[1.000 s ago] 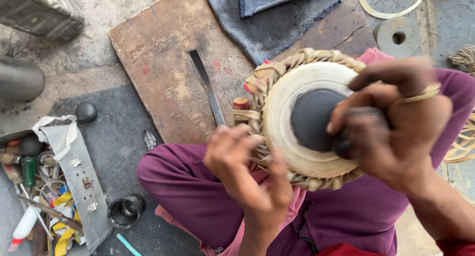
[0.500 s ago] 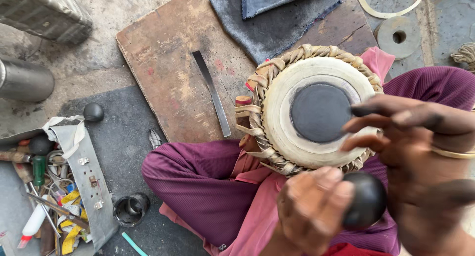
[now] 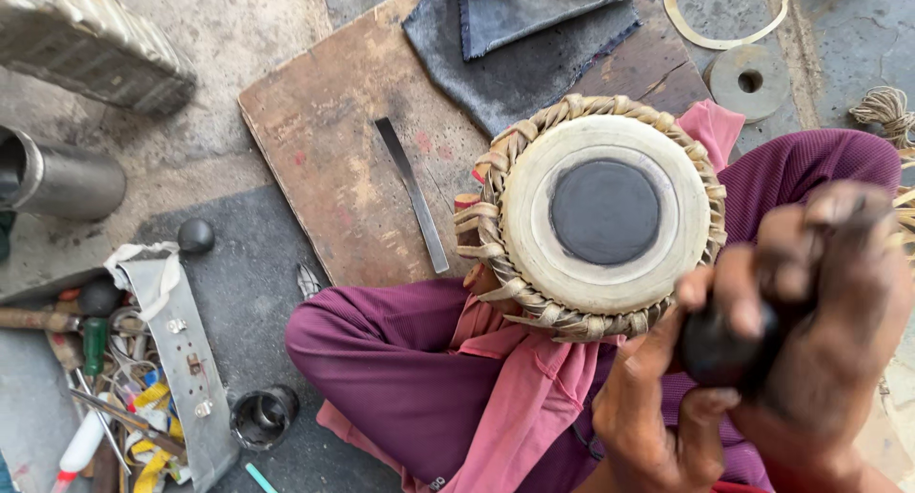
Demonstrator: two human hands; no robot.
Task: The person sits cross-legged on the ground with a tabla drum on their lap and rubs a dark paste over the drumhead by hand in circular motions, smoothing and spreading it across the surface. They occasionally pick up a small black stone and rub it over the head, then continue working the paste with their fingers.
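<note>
A small hand drum (image 3: 600, 217) with a pale skin, a black centre patch and a braided leather rim rests in my lap on a pink cloth (image 3: 534, 388). Both hands are lifted off it at the lower right. My right hand (image 3: 829, 302) wraps around a smooth black stone (image 3: 724, 350). My left hand (image 3: 658, 398) touches the same stone from below with its fingers. The drum head is uncovered.
A flat metal blade (image 3: 412, 193) lies on a wooden board (image 3: 334, 140) ahead of my knee. A grey cloth (image 3: 534, 36) covers the board's far end. A tool box (image 3: 124, 379) with several tools stands at the left, beside a black ball (image 3: 195, 236) and a metal cylinder (image 3: 57, 179).
My right hand lifted the black stone off the drum's centre patch and drew it down to the lower right. My left hand left the drum rim and joined it.
</note>
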